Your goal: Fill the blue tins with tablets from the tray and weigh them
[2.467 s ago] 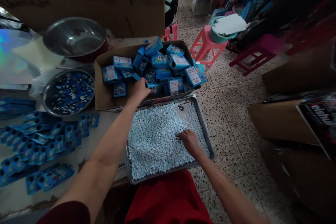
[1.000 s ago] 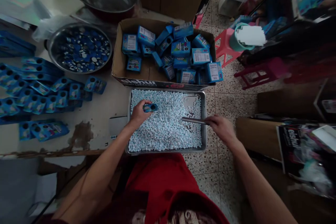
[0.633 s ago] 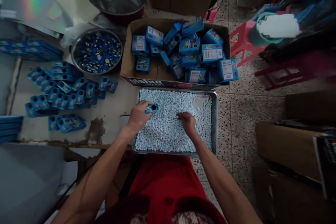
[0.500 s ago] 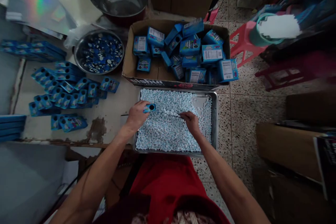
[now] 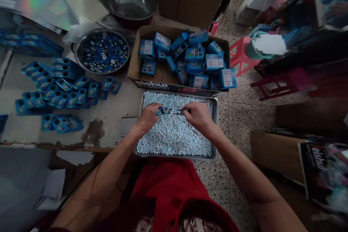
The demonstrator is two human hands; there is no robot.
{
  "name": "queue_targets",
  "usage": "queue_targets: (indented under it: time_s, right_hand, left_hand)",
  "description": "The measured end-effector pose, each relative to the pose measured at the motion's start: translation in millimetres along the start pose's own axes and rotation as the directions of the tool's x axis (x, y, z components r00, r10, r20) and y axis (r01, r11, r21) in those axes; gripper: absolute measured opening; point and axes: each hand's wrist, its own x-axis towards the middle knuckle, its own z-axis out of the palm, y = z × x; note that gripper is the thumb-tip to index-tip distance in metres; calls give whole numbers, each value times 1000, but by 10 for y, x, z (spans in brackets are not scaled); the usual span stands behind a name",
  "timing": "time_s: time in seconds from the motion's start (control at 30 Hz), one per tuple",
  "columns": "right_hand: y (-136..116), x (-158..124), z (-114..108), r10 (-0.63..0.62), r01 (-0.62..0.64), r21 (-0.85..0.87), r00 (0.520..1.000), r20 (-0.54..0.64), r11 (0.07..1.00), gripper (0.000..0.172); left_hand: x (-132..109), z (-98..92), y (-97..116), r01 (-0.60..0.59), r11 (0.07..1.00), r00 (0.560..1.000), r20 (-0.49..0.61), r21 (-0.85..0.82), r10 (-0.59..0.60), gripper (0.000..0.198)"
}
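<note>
At mid-frame, a blue box (image 5: 158, 111) is pinched in the left hand (image 5: 148, 116), largely covered by the fingers. Just right of it, a narrow scoop (image 5: 177, 109), lined with pale pellets (image 5: 172, 112), is grasped by the right hand (image 5: 198, 115) and pointed at the box. Whether its tip is inside the box can't be told at this size. The scoop is best held level and in line, the box steady, so that few pellets are shed; any strays should be caught by the tray (image 5: 215, 130) beneath, heaped with more. Above, a carton (image 5: 174, 87) is loosely stocked with boxes; others are grouped at the left.
</note>
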Motion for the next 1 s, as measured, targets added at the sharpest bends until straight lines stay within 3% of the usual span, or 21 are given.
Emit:
queue_targets:
  time_s: [0.13, 0.2, 0.27, 0.37, 0.47, 0.53, 0.67, 0.77, 0.87, 1.0]
  right_hand:
    - [-369, 81, -197, 15, 1, -207, 997, 78, 978, 21]
    - [-328, 38, -272, 28, -10, -237, 997, 76, 972, 22]
    - [-21, -119, -309, 90, -81, -214, 995, 36, 973, 23]
    - [835, -541, -202, 278, -286, -143, 958, -75, 947, 25]
    - [1616, -893, 187, 404, -408, 32, 887, -223, 913, 27]
    - [1813, -896, 596, 397, -380, 115, 894, -209, 918, 28]
    - [1504, -382, 1442, 313, -266, 314, 944, -109, 912, 24]
    - [1216, -14, 1746, 280, -225, 490, 959, -40, 842, 19]
    - [1166, 42, 1679, 270, -220, 588, 963, 1, 779, 19]
    - [1131, -102, 1213, 224, -181, 671, 974, 23, 719, 24]
  left_hand:
    - [12, 40, 47, -8, 999, 1000, -3, -39, 8, 39]
    - [14, 41, 58, 11, 997, 1000, -14, -81, -12, 38]
    - [4, 25, 46, 48, 991, 998, -35, -122, -53, 37]
    - [-39, -24, -3, 112, 979, 989, -81, -169, -127, 37]
    - [-94, -75, -41, 152, 966, 973, -138, -209, -183, 37]
    - [-120, -93, -39, 174, 960, 964, -162, -219, -212, 37]
    - [-155, -109, 3, 241, 960, 955, -144, -142, -261, 37]
    - [-185, -141, 8, 271, 961, 952, -129, -55, -276, 36]
    - [-214, -178, -30, 288, 957, 950, -131, 28, -282, 37]
    - [-222, -171, -63, 290, 952, 954, -111, 96, -280, 35]
